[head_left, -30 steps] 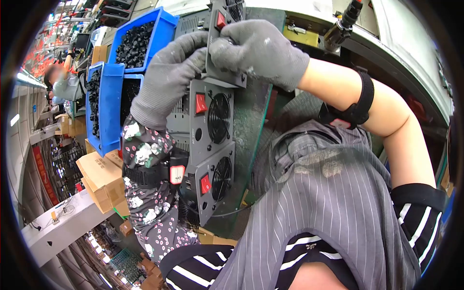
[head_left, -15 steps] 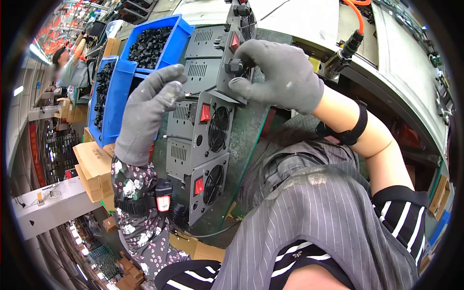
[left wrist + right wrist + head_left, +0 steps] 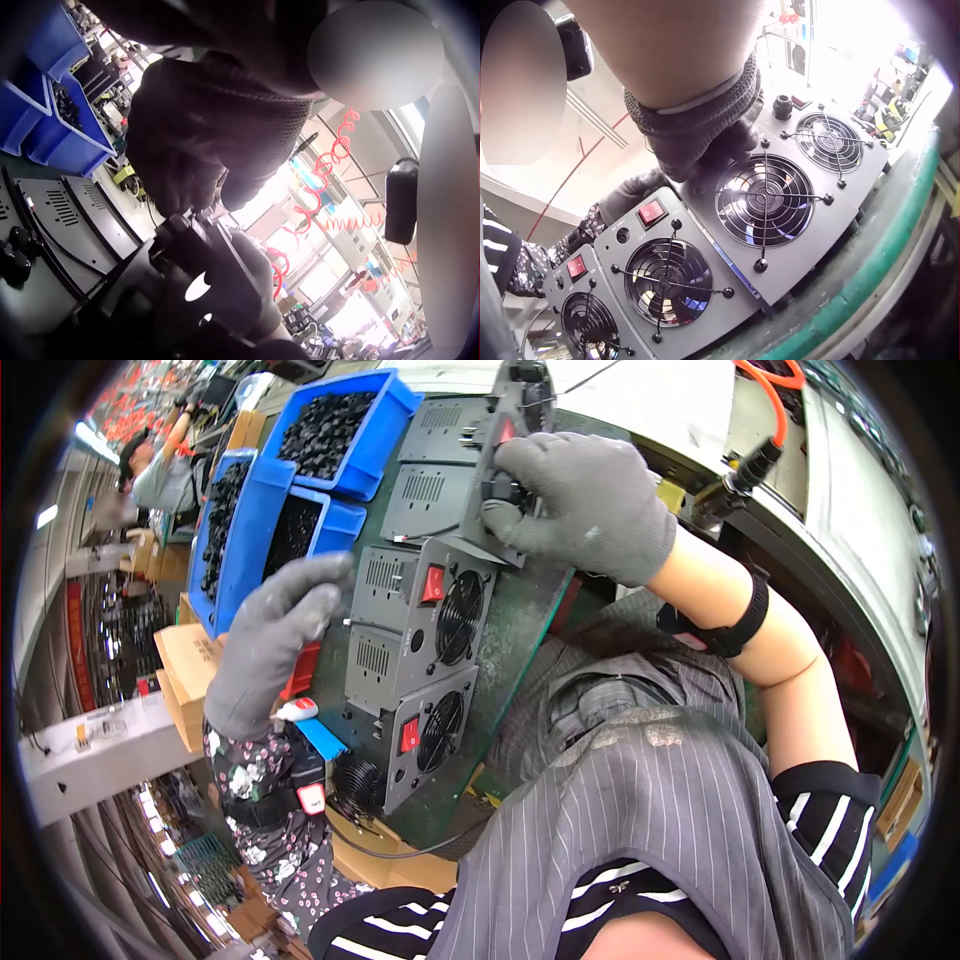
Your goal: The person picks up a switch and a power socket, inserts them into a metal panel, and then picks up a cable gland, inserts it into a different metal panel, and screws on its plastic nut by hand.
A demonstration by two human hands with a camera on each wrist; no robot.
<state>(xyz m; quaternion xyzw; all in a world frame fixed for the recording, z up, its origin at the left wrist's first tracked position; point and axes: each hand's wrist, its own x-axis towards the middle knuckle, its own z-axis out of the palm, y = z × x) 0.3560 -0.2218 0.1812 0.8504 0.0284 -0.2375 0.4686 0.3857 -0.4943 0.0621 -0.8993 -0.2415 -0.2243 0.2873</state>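
My gloved right hand (image 3: 590, 510) is at the upright front panel of a grey metal fan box, thumb and forefinger pinching a black cable gland (image 3: 503, 490) at the panel. The same hand in the right wrist view (image 3: 697, 150) covers most of that spot. Apart from the boxes, my gloved left hand (image 3: 270, 645) hangs near the blue bins with loosely bent fingers and nothing visible between them. Two more fan boxes stand nearer my body, each with a red switch (image 3: 432, 585) and a round fan grille (image 3: 461, 617). Another black gland (image 3: 782, 106) sits on the farthest panel.
Blue bins (image 3: 365, 478) full of small black parts stand left of the boxes. A red-and-white bottle (image 3: 296, 709) lies below my left hand. At the right hangs a power driver (image 3: 735, 485) on an orange hose. The bench's green edge (image 3: 530, 675) runs close to my apron.
Both hands were together at the panel; my left hand has since drawn away, down and left. My right hand let the gland show, then closed its fingers around it.
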